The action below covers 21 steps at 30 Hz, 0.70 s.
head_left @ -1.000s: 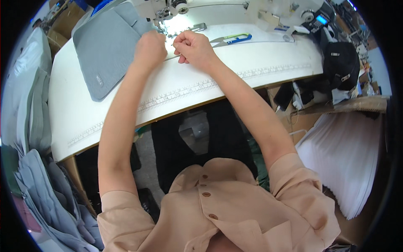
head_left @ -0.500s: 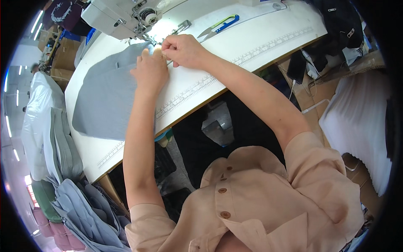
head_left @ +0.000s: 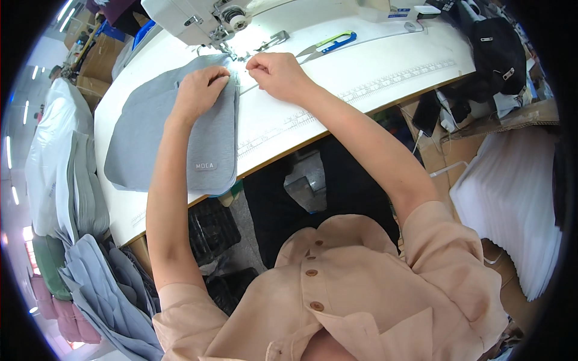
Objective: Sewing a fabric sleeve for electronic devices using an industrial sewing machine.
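A grey fabric piece with rounded corners and a small label lies on the white sewing table. On its upper right part rests my left hand, fingers bent and pinched together at the cloth near its edge. Just right of the cloth, in front of the needle area, my right hand is closed in a pinch; whatever is between its fingertips is too small to make out. Above both hands stands the white sewing machine, its presser foot close to the cloth's top corner.
Thread snips with green and blue handles lie right of the machine. A ruler strip runs along the table's front. Stacked grey pieces are at left, white sheets at right. A black bag sits beyond the table's right end.
My hands have moved apart; the left has shifted left and slightly down over the cloth. The cloth's right edge and label now show. The whole view has shifted a little.
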Each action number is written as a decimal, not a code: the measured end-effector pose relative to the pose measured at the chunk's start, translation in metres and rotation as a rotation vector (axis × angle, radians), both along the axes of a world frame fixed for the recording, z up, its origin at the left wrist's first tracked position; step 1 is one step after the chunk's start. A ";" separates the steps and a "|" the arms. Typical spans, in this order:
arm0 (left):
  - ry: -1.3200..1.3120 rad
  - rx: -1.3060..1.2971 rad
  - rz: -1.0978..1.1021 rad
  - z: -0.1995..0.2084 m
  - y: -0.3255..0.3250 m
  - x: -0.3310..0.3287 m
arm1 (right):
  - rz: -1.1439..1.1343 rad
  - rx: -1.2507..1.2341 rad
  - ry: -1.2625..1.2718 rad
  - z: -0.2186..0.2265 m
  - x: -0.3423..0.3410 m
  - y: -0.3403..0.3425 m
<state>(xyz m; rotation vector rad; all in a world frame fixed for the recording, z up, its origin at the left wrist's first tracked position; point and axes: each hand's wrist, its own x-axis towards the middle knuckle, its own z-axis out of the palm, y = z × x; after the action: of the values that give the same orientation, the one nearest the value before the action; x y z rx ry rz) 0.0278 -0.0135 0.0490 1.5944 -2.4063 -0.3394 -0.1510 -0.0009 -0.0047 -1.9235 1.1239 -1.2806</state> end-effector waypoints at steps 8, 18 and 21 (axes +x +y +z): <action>0.385 -0.126 0.045 -0.029 0.008 0.009 | -0.029 -0.390 0.605 0.000 0.000 0.014; 0.185 -0.384 0.011 -0.042 0.021 -0.002 | 0.070 -0.368 0.634 0.008 0.003 0.011; 0.175 -0.391 -0.004 -0.042 0.017 -0.006 | 0.068 -0.389 0.693 0.010 0.000 -0.005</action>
<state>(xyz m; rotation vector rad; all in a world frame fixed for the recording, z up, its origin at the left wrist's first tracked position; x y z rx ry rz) 0.0222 0.0034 0.0071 1.3271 -2.1772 -0.0033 -0.1514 -0.0064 0.0051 -2.8000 1.1566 -0.8447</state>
